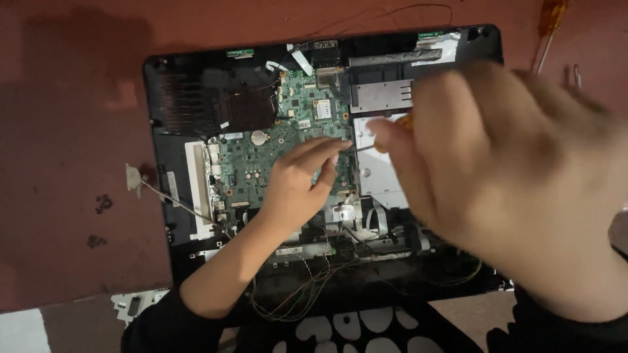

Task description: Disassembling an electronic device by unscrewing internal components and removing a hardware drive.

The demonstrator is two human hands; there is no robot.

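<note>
A: What's nearest?
B: The right hand (517, 176), blurred, clamped on one screwdriver (392, 131).
A: And the left hand (297, 186)?
B: Fingers together, flat on one green board (261, 163) inside one opened laptop (196, 98), just left of the screwdriver tip

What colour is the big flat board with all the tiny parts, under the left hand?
The circuit board is green, seen in the head view beneath the left hand.

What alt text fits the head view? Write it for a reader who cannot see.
A person's left hand rests fingertips on the green circuit board of an opened laptop, while the blurred right hand, close to the camera, holds a screwdriver with its tip at the board's right edge. The laptop lies on a reddish-brown surface, loose wires trailing at its near edge.
</note>
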